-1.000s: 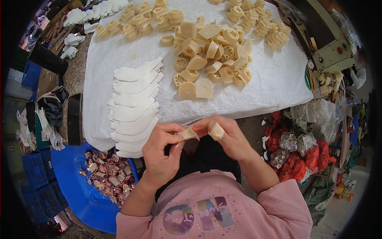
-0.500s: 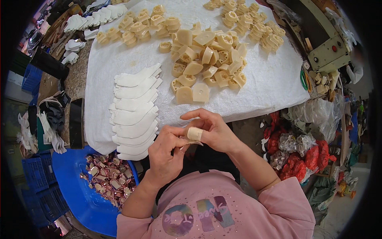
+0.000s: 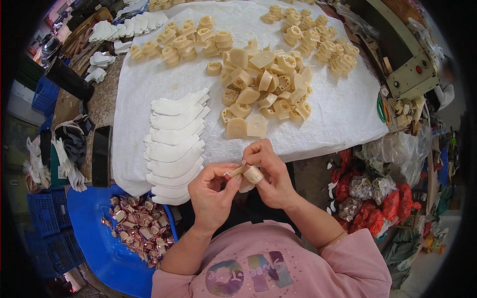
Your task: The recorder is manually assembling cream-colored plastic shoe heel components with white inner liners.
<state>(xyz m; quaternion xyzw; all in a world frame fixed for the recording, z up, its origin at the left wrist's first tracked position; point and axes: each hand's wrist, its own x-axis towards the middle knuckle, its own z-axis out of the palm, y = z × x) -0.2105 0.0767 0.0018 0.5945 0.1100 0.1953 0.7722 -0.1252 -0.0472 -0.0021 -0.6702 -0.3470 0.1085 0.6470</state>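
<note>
My left hand (image 3: pixel 212 192) and my right hand (image 3: pixel 274 183) meet at the table's front edge, above my lap. Between their fingertips is a small cream piece of thin sheet (image 3: pixel 246 186), mostly hidden by the fingers. Left thumb and index finger pinch its narrow side, where a reddish edge shows. The right fingers close on it from the other side, and a beige band (image 3: pixel 254 175) wraps the right thumb. Left of my hands lies an overlapping row of white curved cut pieces (image 3: pixel 175 145). Beyond them rises a heap of beige plastic shoe heels (image 3: pixel 263 82).
A white cloth (image 3: pixel 134 109) covers the table. More beige heels (image 3: pixel 310 37) stand in clusters at the back. A blue tub (image 3: pixel 94 233) of small shiny reddish pieces sits at lower left. Red plastic bags (image 3: pixel 392 198) lie at right, below a green machine (image 3: pixel 410 69).
My right index finger, stretched out before, now bends in to the piece. The left hand has shifted its pinch and turned. The whole view has moved slightly.
</note>
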